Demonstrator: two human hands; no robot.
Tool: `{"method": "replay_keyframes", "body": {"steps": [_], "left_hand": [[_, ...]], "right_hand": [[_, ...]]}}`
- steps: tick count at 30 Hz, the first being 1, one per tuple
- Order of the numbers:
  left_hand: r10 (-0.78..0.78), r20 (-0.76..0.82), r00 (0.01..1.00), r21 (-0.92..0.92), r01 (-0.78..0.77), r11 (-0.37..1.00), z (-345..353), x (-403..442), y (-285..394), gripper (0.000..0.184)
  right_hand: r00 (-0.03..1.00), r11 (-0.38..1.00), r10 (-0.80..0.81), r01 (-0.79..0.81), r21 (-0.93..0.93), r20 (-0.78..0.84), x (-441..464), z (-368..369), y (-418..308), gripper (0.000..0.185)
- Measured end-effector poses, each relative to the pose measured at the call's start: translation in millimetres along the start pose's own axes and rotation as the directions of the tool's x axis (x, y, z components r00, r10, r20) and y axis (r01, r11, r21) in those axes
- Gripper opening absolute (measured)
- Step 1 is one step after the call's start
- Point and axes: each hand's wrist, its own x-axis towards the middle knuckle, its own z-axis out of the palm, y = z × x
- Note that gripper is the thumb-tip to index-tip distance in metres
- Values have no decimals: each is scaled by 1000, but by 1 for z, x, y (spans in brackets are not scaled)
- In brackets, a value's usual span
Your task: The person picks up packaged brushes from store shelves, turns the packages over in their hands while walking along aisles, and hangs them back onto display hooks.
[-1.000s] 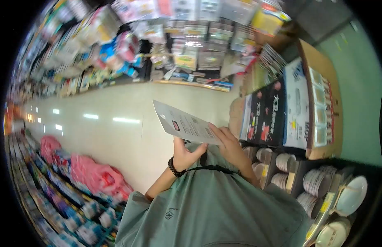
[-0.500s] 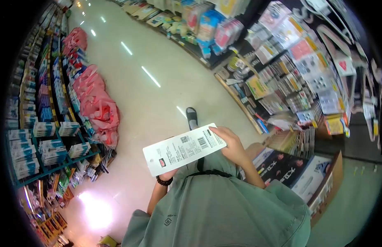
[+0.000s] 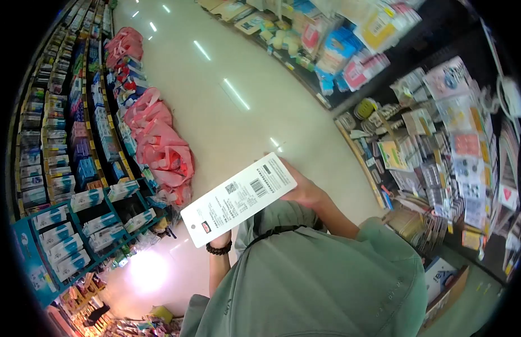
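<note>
A long white retail package (image 3: 238,194), printed side up, is held in front of my body. It carries a barcode, a QR code, lines of small print, a dark-and-red logo and a hang hole at its left end. My right hand (image 3: 303,186) grips the right end, with most of its fingers hidden behind the card. At the lower left edge, my left hand (image 3: 220,240) holds it from beneath; its fingers are out of sight, and a dark beaded bracelet (image 3: 219,248) circles the wrist. What lies on the package's underside is hidden.
Long shelves of boxed goods (image 3: 75,129) line the left, with pink plastic bags (image 3: 165,151) on the floor alongside. A teal display rack (image 3: 95,224) stands lower left. Hanging packets (image 3: 468,146) fill the right shelves; an open carton (image 3: 448,297) is below. The tiled floor (image 3: 215,112) shines between.
The package has tilted more steeply, right end higher, and shifted slightly left with both hands still on it. My view has turned, bringing the left shelves further into sight.
</note>
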Motion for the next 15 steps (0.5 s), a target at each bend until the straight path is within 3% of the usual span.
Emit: {"method": "replay_keyframes", "body": {"steps": [1, 4, 5, 6, 8, 9, 10, 11, 13, 15], "left_hand": [[-10, -12, 1000, 2, 10, 1000, -7, 16, -4, 48], [6, 47, 999, 256, -18, 966, -45, 39, -15, 50], [-3, 125, 992, -144, 21, 989, -51, 54, -14, 50], [-9, 155, 988, -366, 66, 928, -53, 70, -11, 50], [-22, 215, 976, -739, 178, 650, -62, 101, -8, 52], [-79, 225, 971, -837, 234, 495, -71, 109, -8, 54], [-66, 64, 996, -428, 87, 900, -110, 113, -29, 50], [-52, -98, 994, 160, 67, 985, -149, 117, -50, 48], [-148, -88, 985, -56, 144, 988, -147, 154, -46, 51], [-123, -74, 990, -213, 105, 971, -142, 199, -47, 52]], "right_hand": [[999, 1000, 19, -19, -4, 42, 16, -9, -2, 97], [987, 985, 150, -144, -99, 53, 58, -25, -12, 93], [985, 990, 138, -136, -25, 106, 77, -39, -7, 96], [983, 990, 131, -123, -66, 130, 98, -37, -13, 98], [978, 983, 129, -105, -151, 164, 131, -36, -23, 101], [975, 970, 111, -65, -233, 191, 145, -40, -21, 103], [971, 966, 126, -74, -247, 202, 162, -45, -19, 103], [967, 961, 143, -85, -263, 212, 182, -49, -17, 103], [957, 965, 158, -98, -243, 242, 223, -47, -27, 100], [955, 940, 183, -101, -326, 232, 266, -48, -35, 99]]}}
